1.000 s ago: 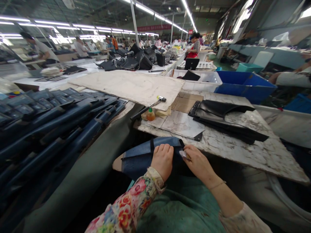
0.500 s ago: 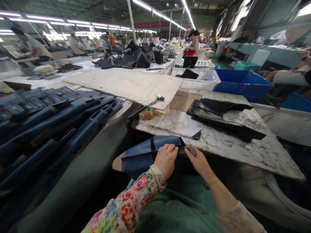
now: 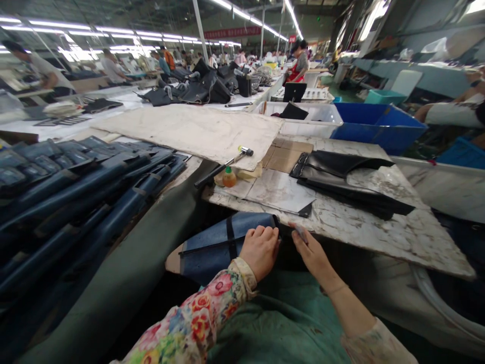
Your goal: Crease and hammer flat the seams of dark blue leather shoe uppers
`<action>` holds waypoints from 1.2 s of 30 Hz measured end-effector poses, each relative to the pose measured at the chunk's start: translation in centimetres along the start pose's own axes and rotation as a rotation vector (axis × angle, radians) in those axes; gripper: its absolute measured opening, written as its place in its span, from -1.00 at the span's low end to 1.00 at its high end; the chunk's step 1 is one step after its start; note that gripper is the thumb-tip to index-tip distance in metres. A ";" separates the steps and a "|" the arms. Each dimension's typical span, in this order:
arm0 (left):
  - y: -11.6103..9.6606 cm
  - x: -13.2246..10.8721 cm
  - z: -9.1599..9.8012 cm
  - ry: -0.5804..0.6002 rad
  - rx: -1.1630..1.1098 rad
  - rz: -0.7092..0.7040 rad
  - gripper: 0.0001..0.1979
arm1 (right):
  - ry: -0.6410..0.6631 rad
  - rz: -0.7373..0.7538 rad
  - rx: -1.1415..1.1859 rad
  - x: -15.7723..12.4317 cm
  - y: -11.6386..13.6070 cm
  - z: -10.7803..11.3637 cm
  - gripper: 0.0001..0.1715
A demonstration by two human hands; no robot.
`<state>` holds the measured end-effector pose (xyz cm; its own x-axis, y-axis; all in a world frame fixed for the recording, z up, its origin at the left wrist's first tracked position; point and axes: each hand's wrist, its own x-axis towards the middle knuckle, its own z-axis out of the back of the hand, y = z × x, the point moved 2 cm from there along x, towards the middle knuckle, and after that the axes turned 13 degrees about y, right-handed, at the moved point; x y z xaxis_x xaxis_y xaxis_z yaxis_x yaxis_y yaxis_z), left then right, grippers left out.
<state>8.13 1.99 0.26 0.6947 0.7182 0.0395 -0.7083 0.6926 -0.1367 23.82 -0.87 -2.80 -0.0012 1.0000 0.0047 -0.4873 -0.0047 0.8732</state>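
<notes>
A dark blue leather piece (image 3: pixel 210 237), crossed by black strips and ending in a tan tip, lies in front of my body below the table edge. My left hand (image 3: pixel 260 253) is closed over its right end, fingers curled on the edge. My right hand (image 3: pixel 311 253) is just to the right, a small gap from the piece. Between its thumb and fingers is a small flat grey object (image 3: pixel 301 233), whose kind I cannot make out. The underside of the blue piece is hidden.
Ahead, the worn table (image 3: pixel 356 230) bears a black leather piece (image 3: pixel 341 172), grey board (image 3: pixel 278 189), a green-capped bottle (image 3: pixel 229 177) and a hammer (image 3: pixel 217 174). Blue leather pieces (image 3: pixel 87 187) are stacked at left. White (image 3: pixel 322 126) and blue (image 3: pixel 375 129) bins stand beyond.
My right hand has drawn slightly away from the blue piece's end, where its fingertips were before. The left hand keeps its hold. The view has shifted a little.
</notes>
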 end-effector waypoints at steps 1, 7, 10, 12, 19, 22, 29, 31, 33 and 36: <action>0.0 0.0 0.1 0.001 0.006 -0.002 -0.70 | -0.013 0.013 -0.079 0.1 0.2 0.2 -0.39; 0.3 -1.0 -0.2 -0.054 -0.032 0.003 -0.67 | 0.026 0.230 -0.472 0.1 2.6 0.0 -0.54; 0.9 -2.1 -0.4 -0.066 -0.053 0.016 -0.67 | 0.068 0.304 -0.569 -0.4 4.2 -0.1 -0.61; 1.3 -2.7 -0.4 -0.063 -0.054 0.025 -0.67 | 0.052 0.333 -0.604 -0.7 5.1 0.1 -0.62; 2.0 -3.6 -0.1 -0.070 -0.048 0.058 -0.68 | 0.024 0.332 -0.696 -0.7 5.6 -1.5 -0.66; 2.3 -4.0 0.1 -0.071 -0.053 0.057 -0.69 | 0.063 0.335 -0.720 -0.7 5.7 -2.9 -0.65; 4.2 -6.4 0.2 -0.104 0.017 0.113 -0.69 | 0.114 0.378 -0.720 -0.6 7.1 -5.8 -0.63; 4.8 -7.3 0.2 -0.113 0.039 0.129 -0.69 | 0.138 0.392 -0.731 -0.5 7.5 -6.8 -0.62; 5.2 -8.2 0.3 -0.133 0.057 0.153 -0.69 | 0.164 0.404 -0.745 -0.5 8.0 -7.8 -0.61; 5.7 -9.3 0.4 -0.173 0.062 0.193 -0.68 | 0.188 0.426 -0.749 -0.5 8.7 -8.7 -0.61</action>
<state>-2.43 -0.75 -0.49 0.5177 0.8346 0.1879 -0.8357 0.5404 -0.0978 11.94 -1.38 0.58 -0.4248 0.8974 0.1188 -0.8570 -0.4410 0.2667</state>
